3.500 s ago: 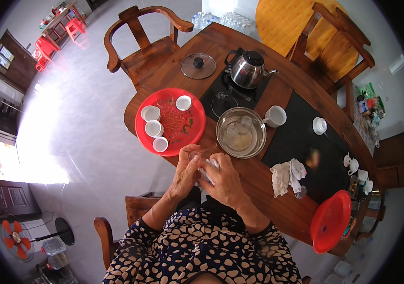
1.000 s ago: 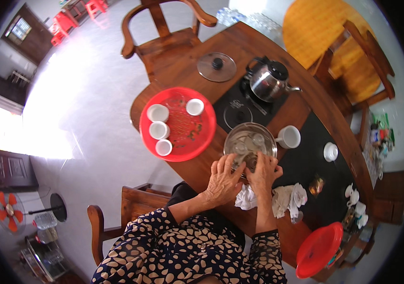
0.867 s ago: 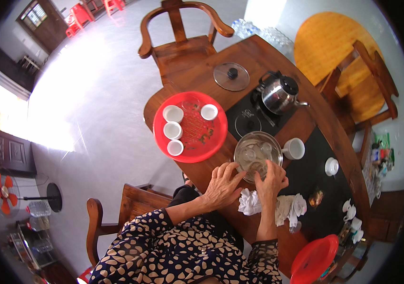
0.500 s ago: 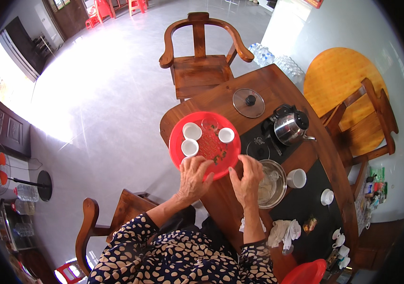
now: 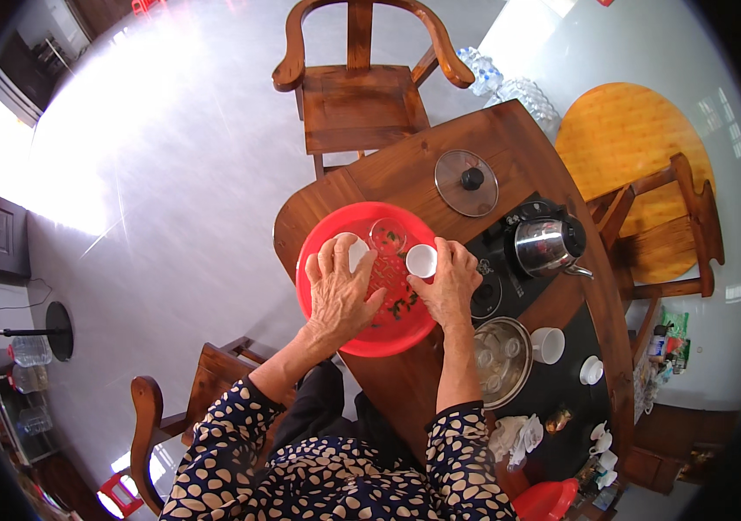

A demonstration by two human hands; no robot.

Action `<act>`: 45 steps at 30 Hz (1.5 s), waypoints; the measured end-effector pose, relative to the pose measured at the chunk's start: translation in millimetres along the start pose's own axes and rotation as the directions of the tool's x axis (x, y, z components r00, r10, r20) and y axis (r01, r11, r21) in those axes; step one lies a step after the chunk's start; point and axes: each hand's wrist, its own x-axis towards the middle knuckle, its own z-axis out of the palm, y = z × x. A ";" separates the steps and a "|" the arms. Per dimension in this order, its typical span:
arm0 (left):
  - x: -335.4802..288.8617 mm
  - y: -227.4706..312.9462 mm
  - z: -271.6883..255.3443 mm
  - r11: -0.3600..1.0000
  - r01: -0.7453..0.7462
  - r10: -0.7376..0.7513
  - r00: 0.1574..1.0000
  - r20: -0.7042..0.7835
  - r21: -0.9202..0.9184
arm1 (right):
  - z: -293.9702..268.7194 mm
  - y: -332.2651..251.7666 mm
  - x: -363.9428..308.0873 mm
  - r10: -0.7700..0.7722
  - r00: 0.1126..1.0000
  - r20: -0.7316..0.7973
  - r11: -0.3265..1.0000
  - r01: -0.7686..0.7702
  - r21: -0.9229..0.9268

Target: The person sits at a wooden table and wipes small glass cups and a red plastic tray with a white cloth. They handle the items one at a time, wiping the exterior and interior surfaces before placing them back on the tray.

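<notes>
A round red plastic tray (image 5: 369,346) lies near the left end of the wooden table with bits of green leaf in it. My left hand (image 5: 340,286) reaches over its left side, fingers bent around a white cup (image 5: 357,254) and thumb spread aside. Much of that cup and whatever lies under the palm is hidden. At the tray's right side my right hand (image 5: 450,282) grips another small white cup (image 5: 422,260) between thumb and fingers. A clear glass cup (image 5: 387,235) stands in the tray beyond both hands.
Right of the tray are a glass lid (image 5: 467,182), a steel kettle (image 5: 549,246) on a black hob and a steel pot (image 5: 505,365) holding several small glasses. A white mug (image 5: 548,346) stands beside the pot. One wooden chair (image 5: 357,108) faces the table's far side.
Both hands have moved forward over the tray. My right hand has taken hold of the right-hand cup, and my left hand now covers the cups on the left. The view has shifted slightly.
</notes>
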 end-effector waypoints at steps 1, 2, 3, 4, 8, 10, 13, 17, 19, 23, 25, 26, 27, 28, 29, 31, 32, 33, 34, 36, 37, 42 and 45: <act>-2.5 0.5 4.1 1.000 0.002 -0.002 1.000 0.001 -0.007 | 4.3 0.3 0.3 0.004 1.000 0.018 1.000 -0.004 0.005; -5.1 1.9 7.8 1.000 0.005 -0.005 1.000 0.001 -0.014 | 9.0 2.2 0.1 0.019 1.000 0.013 1.000 -0.019 0.011; -5.9 3.8 9.0 0.999 0.021 -0.021 1.000 0.002 -0.033 | 14.7 3.3 0.6 0.034 0.999 0.004 0.999 -0.034 0.021; -6.9 4.4 11.6 0.999 0.022 -0.022 1.000 0.008 -0.044 | 18.6 3.7 0.7 0.051 0.999 -0.006 0.998 -0.050 0.031; -10.5 3.0 16.8 0.999 0.007 -0.007 1.000 0.014 -0.050 | 21.0 1.9 -1.4 0.038 0.999 -0.027 0.999 -0.037 0.035; -11.2 4.6 16.9 0.997 0.026 -0.025 0.999 0.023 -0.070 | 21.3 2.6 -1.6 0.031 0.999 -0.041 0.996 -0.028 0.084; -12.8 4.8 15.0 0.995 0.032 -0.032 0.999 0.005 -0.093 | 17.8 4.1 -6.3 0.024 0.995 -0.098 0.990 -0.010 0.143; -17.2 2.8 15.8 0.995 0.027 -0.027 1.000 -0.003 -0.095 | 13.7 7.6 -13.5 -0.021 0.981 -0.195 0.973 0.065 0.224; -20.6 1.4 16.9 0.995 0.034 -0.034 0.999 -0.003 -0.098 | 8.9 7.0 -20.1 -0.100 0.961 -0.257 0.966 0.156 0.207; -24.5 1.3 17.7 0.995 0.036 -0.036 0.999 0.005 -0.096 | 9.8 -6.8 -46.1 -0.144 0.979 -0.147 0.960 0.174 0.217; -25.5 2.7 18.1 0.996 0.029 -0.028 1.000 0.012 -0.083 | 20.2 -13.3 -58.4 -0.147 0.982 -0.115 0.968 0.167 0.185; -25.1 3.0 18.9 0.996 0.023 -0.022 1.000 0.013 -0.081 | 26.4 -14.9 -62.9 -0.143 0.984 -0.103 0.971 0.160 0.180; -25.2 2.9 20.3 0.997 0.017 -0.016 1.000 0.012 -0.078 | 32.4 -15.7 -66.4 -0.135 0.987 -0.087 0.976 0.147 0.161; -25.2 2.8 21.3 0.997 0.012 -0.011 1.000 0.012 -0.074 | 38.8 -15.6 -68.9 -0.131 0.988 -0.083 0.977 0.143 0.156; -25.5 2.9 21.6 0.997 0.014 -0.012 1.000 0.019 -0.073 | 44.8 -15.1 -71.0 -0.128 0.989 -0.078 0.979 0.138 0.150; -26.8 2.1 22.0 0.997 0.020 -0.018 0.999 0.030 -0.070 | 44.4 -16.4 -72.3 -0.121 0.992 -0.040 0.976 0.127 0.178; -27.2 2.0 22.4 0.997 0.021 -0.020 1.000 0.020 -0.071 | 40.4 -16.3 -70.8 -0.139 0.985 -0.101 0.969 0.156 0.189; -27.8 2.1 22.5 0.997 0.022 -0.021 1.000 0.012 -0.072 | 35.7 -14.4 -67.8 -0.155 0.975 -0.160 0.963 0.185 0.197; -28.0 2.3 22.6 0.997 0.023 -0.023 1.000 0.003 -0.072 | 32.0 -11.9 -63.8 -0.169 0.961 -0.219 0.955 0.214 0.203; -26.7 3.6 21.3 0.998 0.032 -0.032 0.999 0.009 -0.056 | 25.9 -6.0 -48.2 -0.076 0.962 -0.262 0.974 0.128 0.187; -24.7 5.0 21.0 0.998 0.030 -0.030 0.999 0.012 -0.050 | 23.4 -4.1 -40.0 -0.025 0.958 -0.287 0.981 0.079 0.178; -24.8 10.2 23.7 1.000 0.020 -0.020 0.999 0.035 0.001 | 36.6 2.1 -15.3 0.144 0.975 -0.172 0.989 -0.136 0.058; -24.4 10.7 25.1 1.000 0.013 -0.015 0.999 0.041 0.025 | 42.7 4.5 -11.6 0.148 0.979 -0.138 0.987 -0.138 0.080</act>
